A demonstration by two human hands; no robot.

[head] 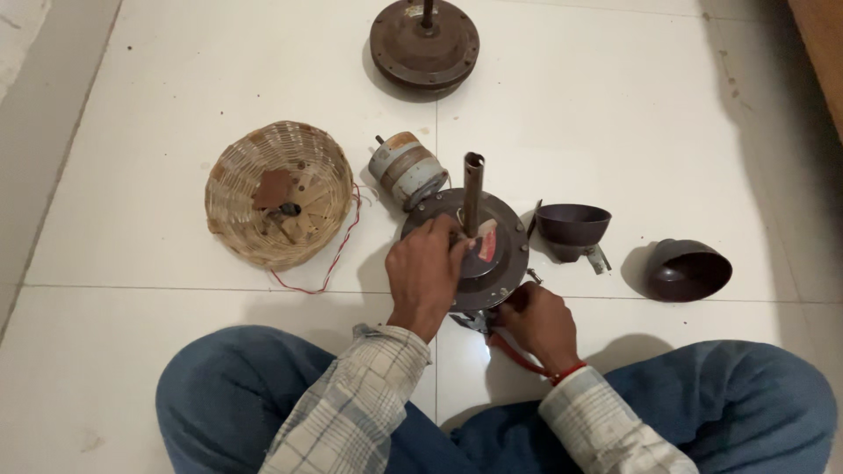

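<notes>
a person sits cross-legged on a white tiled floor [176, 219], blue-trousered knees to either side. the left hand [426, 272] lies on top of a round dark grey metal motor housing [505, 233], fingers curled down against its upper face close to the upright rusty pipe shaft [473, 189] that rises from its centre. the housing rests on the floor just in front of the person. the right hand [540, 320] is closed around a red-handled tool [514, 351] pressed at the near rim of the housing; the tool's tip is hidden.

just beyond the housing lies a small grey-blue cylindrical capacitor [406, 169] on its side. to the left sits a woven straw basket [277, 193], tipped, with a thin red wire [338, 250] trailing beside it. to the right are two dark brown cup-shaped covers [572, 226] [689, 269]. a second brown round motor disc [424, 42] stands well apart, farther off.
</notes>
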